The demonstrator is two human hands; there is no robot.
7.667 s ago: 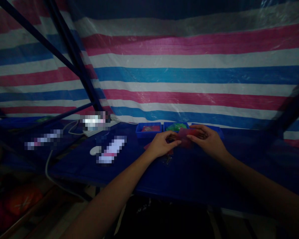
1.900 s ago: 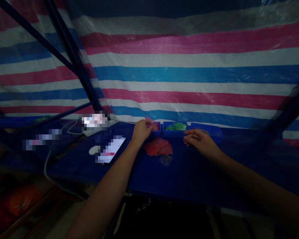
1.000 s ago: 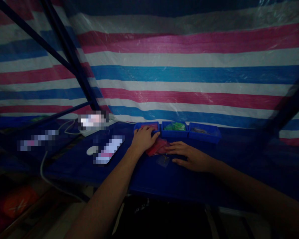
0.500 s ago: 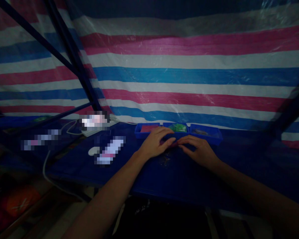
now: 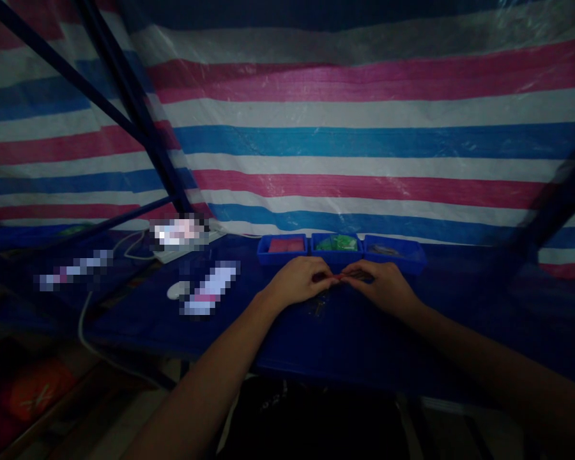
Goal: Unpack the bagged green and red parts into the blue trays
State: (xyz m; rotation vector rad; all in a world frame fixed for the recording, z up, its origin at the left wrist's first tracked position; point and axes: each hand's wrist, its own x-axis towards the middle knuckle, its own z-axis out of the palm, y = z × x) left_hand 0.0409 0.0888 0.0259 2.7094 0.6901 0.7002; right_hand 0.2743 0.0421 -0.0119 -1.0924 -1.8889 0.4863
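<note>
My left hand [image 5: 301, 280] and my right hand [image 5: 386, 287] meet over the blue table [image 5: 364, 348], fingertips pinched close together. Between them shows a small, thin red piece [image 5: 338, 276], too small and dark to name, gripped from both sides. Something thin and greyish seems to lie under the curled fingers of my right hand. Just below my left fingertips sits a small heap of thin, brownish, shiny bits [image 5: 317, 306]. Behind the hands stand three blue trays: one with pink pieces [image 5: 286, 245], one with green packets [image 5: 336, 243], one with thin greyish items [image 5: 383, 249].
On the left lie a round white object [image 5: 179, 291], a blurred-out flat object [image 5: 211, 287] and a white power strip [image 5: 191, 249] with a cable. Blue metal frame bars [image 5: 119, 108] and a striped sheet [image 5: 364, 140] rise behind. Part of another person, in orange [image 5: 41, 388], is at lower left.
My left hand has drawn back from the trays, uncovering the pink and green contents. Its fingers now meet those of my right hand at the red piece.
</note>
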